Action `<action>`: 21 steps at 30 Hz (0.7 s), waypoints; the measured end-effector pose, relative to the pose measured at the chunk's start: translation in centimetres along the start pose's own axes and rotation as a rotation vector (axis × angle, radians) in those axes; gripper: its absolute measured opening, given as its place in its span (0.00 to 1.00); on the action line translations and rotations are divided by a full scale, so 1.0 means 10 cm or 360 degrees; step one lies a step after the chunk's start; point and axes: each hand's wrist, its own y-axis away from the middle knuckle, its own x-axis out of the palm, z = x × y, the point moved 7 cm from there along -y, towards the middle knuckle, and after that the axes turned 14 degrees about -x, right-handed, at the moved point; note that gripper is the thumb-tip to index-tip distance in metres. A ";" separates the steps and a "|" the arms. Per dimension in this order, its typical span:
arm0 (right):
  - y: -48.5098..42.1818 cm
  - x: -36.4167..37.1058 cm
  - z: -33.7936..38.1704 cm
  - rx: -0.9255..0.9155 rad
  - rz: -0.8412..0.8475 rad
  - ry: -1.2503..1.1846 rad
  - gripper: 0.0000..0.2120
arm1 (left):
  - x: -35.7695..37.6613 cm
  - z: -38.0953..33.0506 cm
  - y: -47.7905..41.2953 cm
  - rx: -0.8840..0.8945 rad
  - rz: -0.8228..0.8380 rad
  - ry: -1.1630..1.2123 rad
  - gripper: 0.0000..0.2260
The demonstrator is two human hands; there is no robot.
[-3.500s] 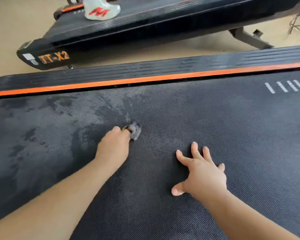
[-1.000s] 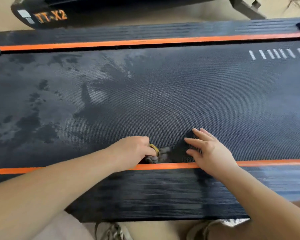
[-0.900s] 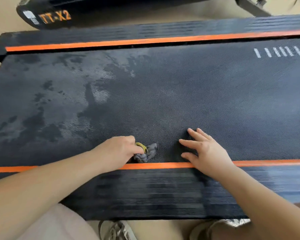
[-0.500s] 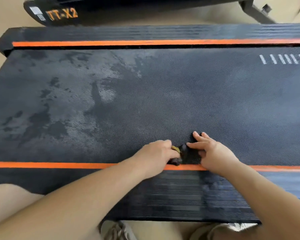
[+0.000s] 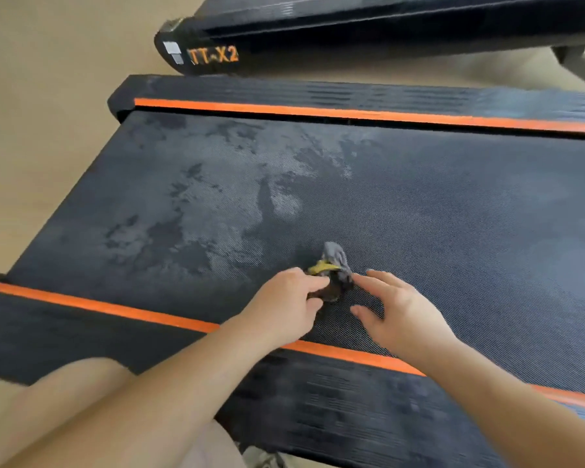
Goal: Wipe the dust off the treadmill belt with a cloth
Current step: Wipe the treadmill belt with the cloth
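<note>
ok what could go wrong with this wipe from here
The cloth is a small bunched wad in the left hand, so each pass covers little and may smear the grey dust patches on the belt rather than lift them. The right hand lies close beside the cloth and could block the stroke.

belt: black, fine dot weave, grey dust blotches. side rails: black, ribbed, orange stripe. cloth: grey, yellow edge. floor: beige.

Gym, treadmill beside second treadmill, tan floor
</note>
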 end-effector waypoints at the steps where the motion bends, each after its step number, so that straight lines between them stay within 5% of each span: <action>1: -0.07 0.07 -0.01 0.0007 0.0037 0.0038 0.25 | 0.06 0.03 -0.01 -0.0017 0.0006 0.0003 0.15; 6: -0.44 0.18 -0.01 -0.0279 -0.0116 0.0148 0.21 | -0.09 -0.02 -0.29 0.0121 -0.0394 -0.0161 0.10; 8: -0.60 0.15 0.01 -0.0404 -0.0098 0.0170 0.18 | -0.06 -0.09 -0.43 0.0240 -0.0280 -0.0138 0.12; 11: -0.72 0.03 -0.06 -0.0196 -0.0122 0.0141 0.16 | 0.06 -0.02 -0.51 0.0207 -0.0079 -0.0170 0.17; 17: -0.62 0.12 0.11 -0.0102 -0.0042 0.0077 0.23 | -0.06 0.24 -0.45 0.0432 0.0021 -0.0488 0.06; 21: -0.63 0.31 0.47 -0.0080 0.0324 0.0107 0.33 | -0.58 1.08 -0.49 0.0060 -0.0092 -0.0727 0.06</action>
